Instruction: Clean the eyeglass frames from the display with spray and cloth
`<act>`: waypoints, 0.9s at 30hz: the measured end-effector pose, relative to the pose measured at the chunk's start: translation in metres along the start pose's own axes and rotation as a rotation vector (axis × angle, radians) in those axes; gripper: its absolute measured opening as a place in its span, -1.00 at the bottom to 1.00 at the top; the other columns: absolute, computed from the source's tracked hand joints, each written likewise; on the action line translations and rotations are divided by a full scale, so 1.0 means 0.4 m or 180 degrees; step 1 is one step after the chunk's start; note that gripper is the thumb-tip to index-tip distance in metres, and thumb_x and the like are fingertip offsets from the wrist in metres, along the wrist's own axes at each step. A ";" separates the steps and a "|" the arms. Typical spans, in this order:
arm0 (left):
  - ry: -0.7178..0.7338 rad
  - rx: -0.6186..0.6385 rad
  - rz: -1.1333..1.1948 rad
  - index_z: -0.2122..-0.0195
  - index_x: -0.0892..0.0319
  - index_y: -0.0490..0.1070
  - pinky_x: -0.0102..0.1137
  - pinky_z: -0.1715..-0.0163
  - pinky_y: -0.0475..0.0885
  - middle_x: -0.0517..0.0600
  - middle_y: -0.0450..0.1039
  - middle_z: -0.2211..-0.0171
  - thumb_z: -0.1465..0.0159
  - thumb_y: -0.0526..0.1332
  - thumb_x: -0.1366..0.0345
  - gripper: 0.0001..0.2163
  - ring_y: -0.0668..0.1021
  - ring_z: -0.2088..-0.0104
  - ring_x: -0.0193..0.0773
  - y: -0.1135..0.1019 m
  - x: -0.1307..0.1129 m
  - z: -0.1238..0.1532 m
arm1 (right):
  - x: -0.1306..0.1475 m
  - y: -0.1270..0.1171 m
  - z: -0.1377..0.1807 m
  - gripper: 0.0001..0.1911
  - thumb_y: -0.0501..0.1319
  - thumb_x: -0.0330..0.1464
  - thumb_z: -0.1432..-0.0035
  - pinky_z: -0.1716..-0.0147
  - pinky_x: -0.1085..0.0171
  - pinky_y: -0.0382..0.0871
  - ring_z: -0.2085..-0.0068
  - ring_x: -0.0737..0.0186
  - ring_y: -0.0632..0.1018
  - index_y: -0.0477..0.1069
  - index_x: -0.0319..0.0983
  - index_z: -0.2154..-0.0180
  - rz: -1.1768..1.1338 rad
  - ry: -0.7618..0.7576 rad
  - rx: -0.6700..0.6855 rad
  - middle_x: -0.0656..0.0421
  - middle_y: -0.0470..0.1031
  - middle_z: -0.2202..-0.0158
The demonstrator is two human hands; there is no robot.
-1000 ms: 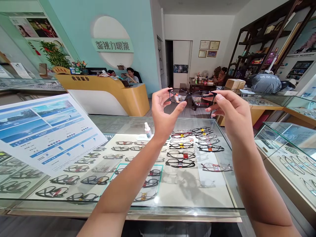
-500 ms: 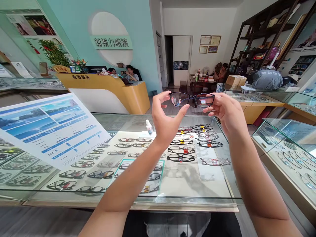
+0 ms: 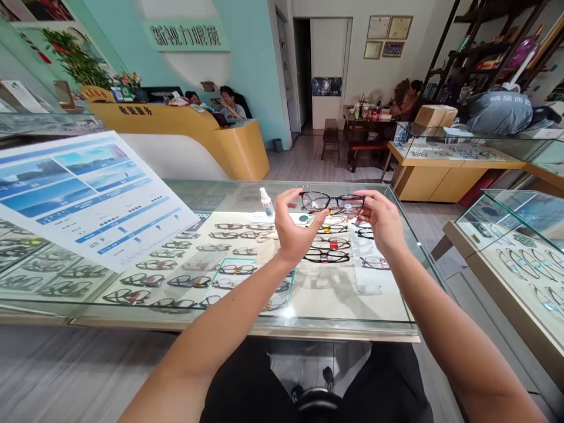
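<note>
I hold a pair of dark-framed glasses level above the glass display counter. My left hand pinches the frame's left end between thumb and fingers. My right hand grips the right end the same way. Below the hands, rows of spectacle frames lie inside the case. A small white spray bottle stands on the counter top just left of my left hand.
A printed chart leans on the counter at the left. More glass showcases stand to the right. A yellow reception desk with seated people lies behind, and another person sits at a table at the back. Dark shelving stands at far right.
Both hands have lowered the glasses from eye level down close to the counter top. My view has tilted downward, showing my lap and a stool base.
</note>
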State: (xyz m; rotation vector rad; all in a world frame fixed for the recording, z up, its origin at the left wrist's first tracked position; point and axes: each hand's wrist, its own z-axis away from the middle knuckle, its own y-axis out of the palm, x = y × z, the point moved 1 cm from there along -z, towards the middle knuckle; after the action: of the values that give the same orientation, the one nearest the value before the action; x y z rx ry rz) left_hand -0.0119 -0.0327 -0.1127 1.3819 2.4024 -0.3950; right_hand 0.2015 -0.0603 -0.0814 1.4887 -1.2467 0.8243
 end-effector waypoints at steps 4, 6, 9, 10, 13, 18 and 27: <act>-0.0210 0.0140 0.0037 -0.19 0.09 0.34 -0.20 0.00 0.53 0.15 0.51 -0.15 -0.29 0.48 -0.05 -0.42 0.60 -0.11 -0.06 0.010 0.011 0.011 | -0.014 -0.001 -0.006 -0.78 0.32 -0.17 -0.24 0.43 0.26 0.45 0.38 0.21 0.65 0.62 -0.09 0.12 0.0144 -0.0125 -0.0062 0.18 0.70 0.29; -0.0292 0.0193 0.0063 -0.20 0.08 0.32 -0.19 -0.02 0.52 0.15 0.51 -0.17 -0.30 0.47 -0.07 -0.41 0.60 -0.11 -0.07 0.012 0.016 0.015 | -0.020 -0.002 -0.008 -0.77 0.31 -0.15 -0.27 0.42 0.24 0.47 0.35 0.19 0.65 0.61 -0.09 0.12 0.0247 -0.0164 -0.0075 0.17 0.69 0.29; -0.0345 0.0226 0.0095 -0.21 0.07 0.32 -0.19 -0.03 0.52 0.14 0.50 -0.18 -0.31 0.46 -0.09 -0.41 0.60 -0.12 -0.07 0.012 0.022 0.018 | -0.028 -0.004 -0.010 -0.75 0.31 -0.12 -0.29 0.39 0.23 0.49 0.31 0.17 0.64 0.60 -0.09 0.10 0.0327 -0.0209 -0.0041 0.15 0.70 0.25; -0.0344 0.0225 0.0103 -0.21 0.07 0.32 -0.19 -0.03 0.52 0.14 0.50 -0.18 -0.31 0.46 -0.09 -0.41 0.60 -0.12 -0.07 0.012 0.023 0.019 | -0.030 -0.004 -0.010 -0.74 0.31 -0.11 -0.30 0.38 0.22 0.50 0.31 0.17 0.64 0.60 -0.08 0.09 0.0337 -0.0225 -0.0021 0.14 0.71 0.23; -0.0339 0.0222 0.0148 -0.23 0.06 0.31 -0.19 -0.03 0.52 0.14 0.50 -0.18 -0.31 0.45 -0.11 -0.39 0.61 -0.12 -0.08 0.012 0.026 0.020 | -0.037 -0.005 -0.009 -0.73 0.29 -0.10 -0.32 0.34 0.20 0.52 0.30 0.17 0.66 0.58 -0.07 0.05 0.0390 -0.0267 0.0022 0.15 0.72 0.19; -0.0364 0.0264 0.0166 -0.25 0.05 0.31 -0.16 -0.04 0.53 0.14 0.51 -0.19 -0.29 0.47 -0.12 -0.36 0.63 -0.11 -0.07 0.010 0.032 0.008 | -0.038 -0.008 -0.005 -0.75 0.21 -0.14 -0.38 0.21 0.17 0.57 0.18 0.14 0.70 0.59 -0.04 0.03 0.0609 -0.0301 -0.0086 0.17 0.73 0.11; -0.0382 0.0678 0.0493 -0.26 0.05 0.34 -0.21 0.06 0.55 0.10 0.58 -0.10 -0.25 0.54 0.03 -0.36 0.67 -0.06 -0.07 0.006 0.020 -0.004 | -0.004 -0.013 -0.002 -0.83 0.36 -0.15 -0.36 -0.26 -0.07 0.42 -0.26 -0.04 0.60 0.67 -0.04 0.11 0.1663 -0.1154 0.0300 0.12 0.68 -0.16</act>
State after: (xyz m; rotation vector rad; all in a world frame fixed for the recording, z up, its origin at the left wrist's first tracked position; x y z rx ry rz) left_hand -0.0139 -0.0249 -0.1149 1.5737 2.1902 -0.6882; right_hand 0.2064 -0.0592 -0.0838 1.4452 -1.9424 0.9845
